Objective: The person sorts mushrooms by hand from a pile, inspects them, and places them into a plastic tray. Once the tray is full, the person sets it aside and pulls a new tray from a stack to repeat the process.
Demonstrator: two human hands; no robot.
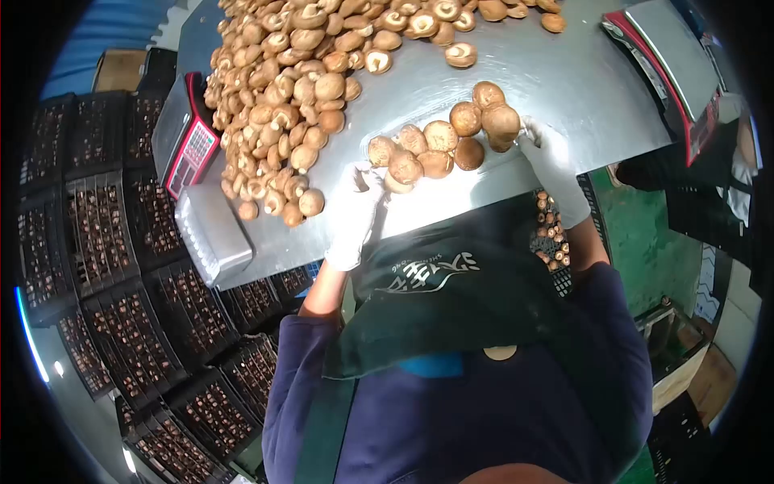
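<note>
A small cluster of brown shiitake mushrooms (pixel 439 136) lies on the metal table (pixel 419 89) between my two hands. My left hand (pixel 357 206), in a white glove, is at the cluster's left end. Its fingers are loosely curled and apart, next to the nearest caps, with nothing visible in them. At the right end, my right hand (pixel 555 164), also gloved in white, has its thumb and fingers closed at the edge of a large shiitake mushroom (pixel 501 123). The glove hides part of its fingertips.
A big heap of shiitake mushrooms (pixel 282 97) covers the table's left and far side. Scales with red edges stand left (pixel 192 149) and right (pixel 669 64). Stacked black crates (pixel 101 218) of mushrooms fill the left floor; another crate (pixel 555 234) sits below the near edge.
</note>
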